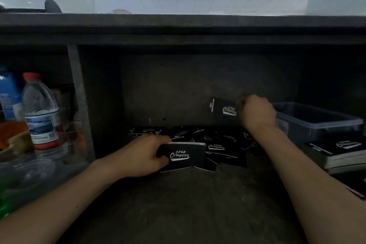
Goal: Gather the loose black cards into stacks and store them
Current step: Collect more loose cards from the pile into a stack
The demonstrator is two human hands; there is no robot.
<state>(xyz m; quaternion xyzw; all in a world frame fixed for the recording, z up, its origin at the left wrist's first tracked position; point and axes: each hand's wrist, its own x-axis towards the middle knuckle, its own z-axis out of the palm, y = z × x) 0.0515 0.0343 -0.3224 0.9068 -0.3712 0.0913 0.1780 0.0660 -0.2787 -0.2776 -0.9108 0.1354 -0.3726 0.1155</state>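
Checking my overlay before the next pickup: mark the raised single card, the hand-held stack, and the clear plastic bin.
single black card [222,108]: head view, printed face.
held stack of black cards [186,153]: head view, top card's logo.
clear plastic bin [316,128]: head view, front wall.

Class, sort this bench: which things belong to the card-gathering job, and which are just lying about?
Job: left hand gripping a card stack; right hand pinching a single card; loose cards; finished stack, right; clear bin, probably for storing.
Lying about: water bottle; blue carton.
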